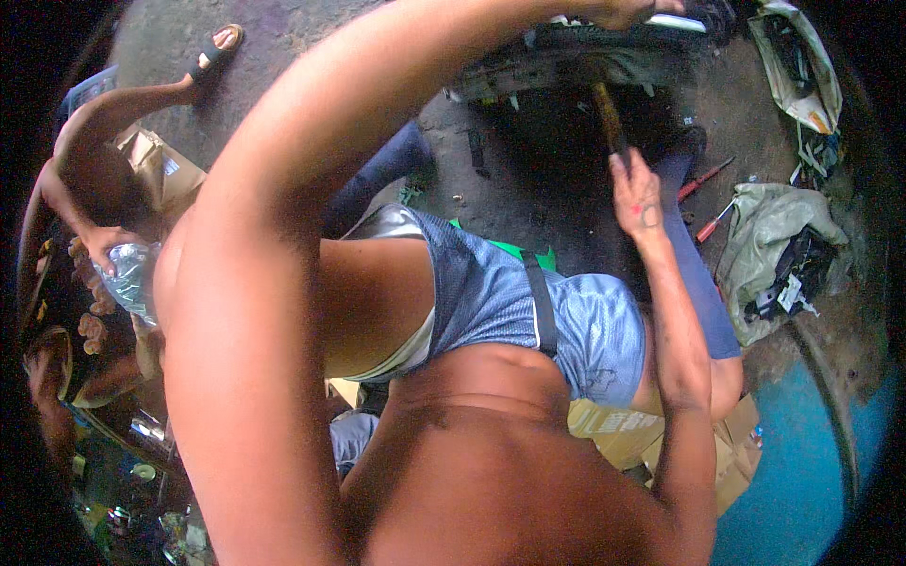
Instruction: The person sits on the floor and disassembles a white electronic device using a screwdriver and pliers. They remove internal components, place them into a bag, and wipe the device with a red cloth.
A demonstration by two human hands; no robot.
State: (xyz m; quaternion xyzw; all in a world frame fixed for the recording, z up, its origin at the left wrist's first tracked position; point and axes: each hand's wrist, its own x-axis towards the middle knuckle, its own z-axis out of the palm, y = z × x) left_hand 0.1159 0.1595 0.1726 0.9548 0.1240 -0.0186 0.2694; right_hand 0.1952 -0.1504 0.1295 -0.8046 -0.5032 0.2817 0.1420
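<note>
My right hand (638,196) is closed around the dark lower end of a wooden-handled tool (609,111). The tool's shaft points away from me, and its far end is lost against a dark, worn block-like object (557,71) with a ragged edge. Stretched across the upper left, my left arm leads to my left hand (625,11) at the top edge of the picture. That hand is beside a pale strip (681,23) on the object's far side. The frame cuts off its fingers, so its grip does not show.
A red-handled screwdriver (714,221) and another red tool (706,179) lie right of my leg, near a grey cloth bag (755,259). An open sack (800,71) stands at far right. Cardboard (623,434) is beneath me. At left, another person's hand (109,247) holds a clear plastic bag (137,278).
</note>
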